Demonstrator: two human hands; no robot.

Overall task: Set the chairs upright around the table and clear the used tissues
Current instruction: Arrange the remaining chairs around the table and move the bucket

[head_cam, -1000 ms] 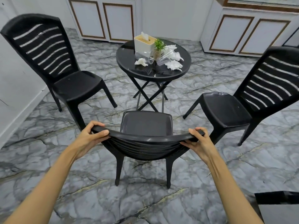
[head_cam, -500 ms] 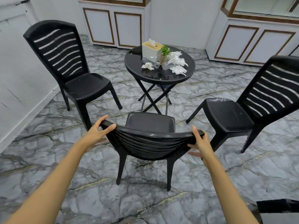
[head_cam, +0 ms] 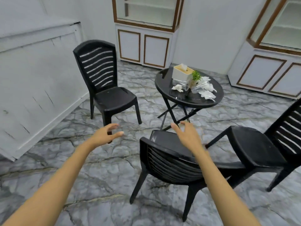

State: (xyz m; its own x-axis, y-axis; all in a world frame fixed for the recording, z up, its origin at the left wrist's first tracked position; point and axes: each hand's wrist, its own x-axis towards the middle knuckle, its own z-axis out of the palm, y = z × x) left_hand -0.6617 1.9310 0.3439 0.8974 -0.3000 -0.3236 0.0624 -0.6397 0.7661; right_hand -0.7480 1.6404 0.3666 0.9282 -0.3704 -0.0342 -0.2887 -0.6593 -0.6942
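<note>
Three black plastic chairs stand upright around a round black folding table [head_cam: 164, 88]: a near chair [head_cam: 164, 160], a left chair [head_cam: 104, 85] and a right chair [head_cam: 254, 144]. Crumpled white tissues [head_cam: 207, 93] and one more tissue [head_cam: 177, 87] lie on the tabletop beside a white tissue box [head_cam: 180, 73]. My left hand [head_cam: 106, 134] hovers open above the floor, left of the near chair. Over the near chair's seat floats my right hand [head_cam: 187, 136], open and touching nothing.
A small green plant [head_cam: 196, 76] and clear plastic wrapping [head_cam: 199, 86] sit on the table. White cabinets [head_cam: 145, 48] with brown trim line the back wall, another cabinet [head_cam: 263, 72] at the right. A white panelled wall [head_cam: 37, 79] runs along the left. The floor is grey marble.
Both hands have let go of the near chair's backrest and lifted forward, fingers spread. The view has swung left and up, so the table and chairs now sit further right.
</note>
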